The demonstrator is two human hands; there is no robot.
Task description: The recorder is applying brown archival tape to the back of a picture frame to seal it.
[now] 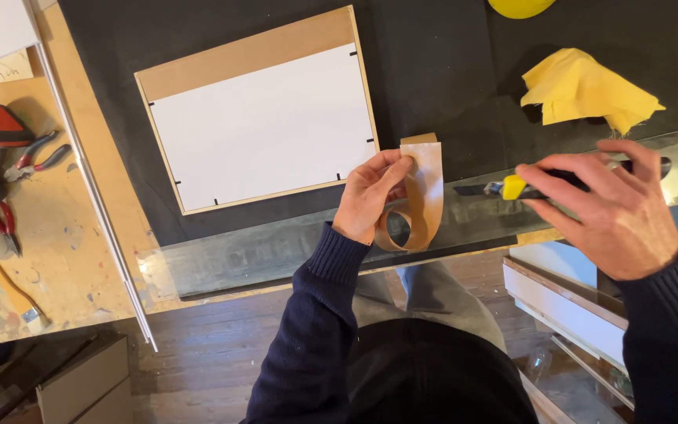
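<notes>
The left hand pinches a curling brown paper tape strip; the right hand grips a yellow-and-black utility knife.

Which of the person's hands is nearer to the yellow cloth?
Right. The right hand lies just below the yellow cloth; the left hand is further off, holding brown tape.

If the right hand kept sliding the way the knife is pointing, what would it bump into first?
Probably the loop of brown paper tape held by the left hand. The right hand points the yellow utility knife leftward at it, with only bare glass sheet between, though depth is hard to judge.
</notes>
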